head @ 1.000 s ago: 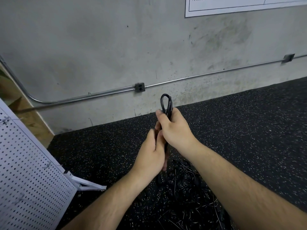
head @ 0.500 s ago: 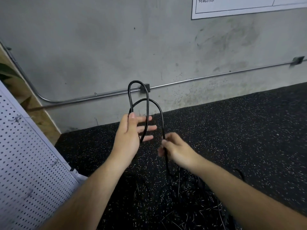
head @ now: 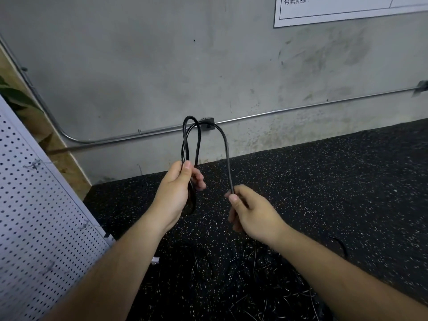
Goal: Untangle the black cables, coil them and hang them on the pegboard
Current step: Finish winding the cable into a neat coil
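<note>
Two loops of one black cable (head: 228,158) stand up in the air between the hands, above the speckled black floor (head: 335,181) and in front of its far edge, where it meets the wall. The narrower loop rises from the left hand (head: 174,193), whose thumb and curled fingers grip the gathered strands; a short dark length hangs below its palm. From there the cable arches wider across to the right hand (head: 253,212), which pinches it between the thumb and curled fingers. Where the cable runs below that hand cannot be told. The hands are apart, the left a little higher

Under the forearms, toward the near edge of the floor, lies a tangle of thin black cables (head: 243,281), its strands hard to separate against the dark surface. One more short dark strand (head: 340,245) lies on the floor beyond the right forearm

A white pegboard (head: 34,216) leans along the left edge of the floor, with a few small wire hooks (head: 34,163) on its face. Behind it show a wooden panel (head: 69,172) and some green leaves (head: 16,96). The grey concrete wall (head: 139,66) carries a metal conduit (head: 301,108), and a small junction box (head: 207,123) on it sits just behind the tops of the loops. A white sign (head: 347,10) with printed characters hangs at the upper right of the wall
</note>
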